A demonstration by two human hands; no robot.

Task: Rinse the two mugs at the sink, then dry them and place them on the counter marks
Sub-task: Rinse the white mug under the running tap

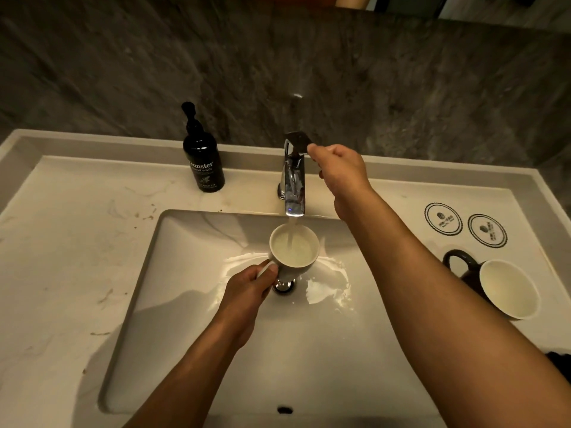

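Note:
My left hand [251, 288] grips the handle of a white mug [294, 250] and holds it upright over the sink [173, 304], right under the chrome tap [293, 180]. Water runs from the spout into the mug, which is nearly full. My right hand [338, 168] rests its fingers on the tap's lever [297, 140]. A second mug [506, 287], dark outside and white inside, stands on the counter to the right of the sink with its handle pointing left. Behind it lie two round marks [443, 218] [487, 230].
A black hand-wash pump bottle [202, 156] stands at the back left of the counter [61, 242]. The drain plug [284, 287] shows just below the held mug. A dark stone wall rises behind the counter. Something dark lies at the right edge [559, 359].

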